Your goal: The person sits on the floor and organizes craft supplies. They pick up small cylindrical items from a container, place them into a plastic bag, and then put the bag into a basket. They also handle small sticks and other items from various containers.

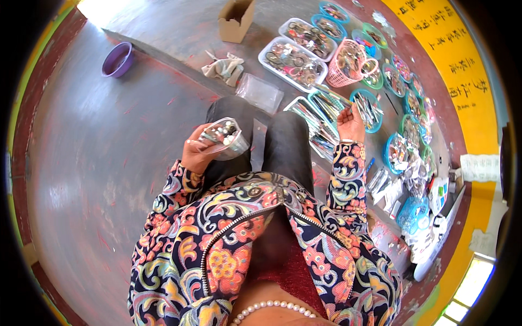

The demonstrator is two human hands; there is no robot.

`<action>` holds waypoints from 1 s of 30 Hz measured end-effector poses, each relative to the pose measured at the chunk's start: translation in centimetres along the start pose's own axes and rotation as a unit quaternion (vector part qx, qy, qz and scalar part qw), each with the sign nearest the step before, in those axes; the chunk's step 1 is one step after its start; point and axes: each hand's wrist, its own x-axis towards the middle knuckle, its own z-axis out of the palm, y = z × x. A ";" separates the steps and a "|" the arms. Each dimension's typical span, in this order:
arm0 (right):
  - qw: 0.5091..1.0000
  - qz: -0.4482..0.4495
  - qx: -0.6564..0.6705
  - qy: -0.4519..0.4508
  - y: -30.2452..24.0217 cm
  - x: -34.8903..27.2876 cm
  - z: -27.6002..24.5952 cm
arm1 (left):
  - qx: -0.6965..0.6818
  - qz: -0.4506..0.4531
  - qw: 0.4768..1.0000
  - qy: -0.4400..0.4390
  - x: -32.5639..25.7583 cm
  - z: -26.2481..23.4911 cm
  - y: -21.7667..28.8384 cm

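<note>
My left hand [197, 154] is closed around a clear plastic tub [232, 146], tilted above my left thigh. Inside the tub are slim items with white and black ends; they look like pens, but their kind is hard to tell. My right hand [350, 126] is raised over the pen baskets on the right, its fingers curled and pinched together. Whatever they hold is too small to make out. Below and beside it lie a white basket of pens [311, 120], a teal basket of pens [328, 103] and a round blue basket of pens [368, 111].
Two white trays of small accessories [293, 66] and a pink basket [346, 64] stand beyond my right hand. Several round coloured baskets curve along the right wall. A folded cloth [224, 69] and clear plastic bag [259, 93] lie ahead. A cardboard box [236, 23] and purple basin [117, 60] are farther off.
</note>
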 end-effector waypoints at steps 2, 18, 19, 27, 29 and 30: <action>0.998 0.002 0.006 0.068 0.1 1.4 -4.0 | 0.002 -0.013 1.000 0.016 -0.3 -0.1 0.1; 0.970 0.132 0.002 0.204 6.4 10.2 -13.3 | 0.031 -0.025 0.999 -0.007 -0.3 0.1 0.2; 0.969 0.139 0.003 0.206 6.4 10.6 -13.1 | 0.026 -0.024 0.999 -0.008 -0.3 0.1 0.2; 0.973 0.159 -0.091 0.143 7.9 9.8 -12.7 | -0.045 -0.014 0.999 0.003 -0.3 -0.7 -0.1; 0.973 0.196 -0.091 0.085 7.6 8.9 -12.3 | -0.054 0.021 0.998 -0.005 -0.1 -0.5 0.4; 0.976 0.188 -0.092 0.065 7.5 8.4 -11.9 | -0.036 0.051 0.998 -0.014 0.3 -0.6 0.6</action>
